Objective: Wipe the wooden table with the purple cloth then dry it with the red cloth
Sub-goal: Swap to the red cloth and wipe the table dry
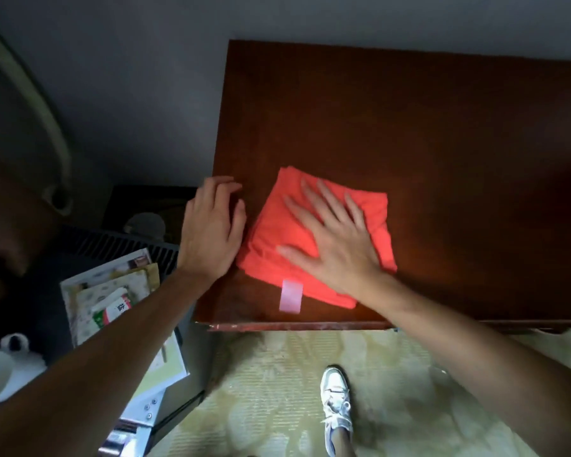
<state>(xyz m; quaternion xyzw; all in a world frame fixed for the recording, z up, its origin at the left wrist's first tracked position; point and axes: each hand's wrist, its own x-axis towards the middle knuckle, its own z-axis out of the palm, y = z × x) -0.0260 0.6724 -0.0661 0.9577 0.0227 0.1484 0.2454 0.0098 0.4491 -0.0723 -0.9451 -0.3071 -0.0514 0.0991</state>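
Our left hand [211,230] rests open on the wooden table [442,127] edge, gripping nothing; right hand [337,239] lies flat, fingers spread, on the folded red cloth [277,225] (near front-left corner); w/ no pinch, cloth could bunch or slide off; purple cloth not in view.

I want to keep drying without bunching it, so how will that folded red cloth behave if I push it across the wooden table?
The folded red cloth looks soft and layered, so it will probably slide easily on the smooth wooden table. Its loose edges may ruck up ahead of the flat right hand. It likely weighs little.
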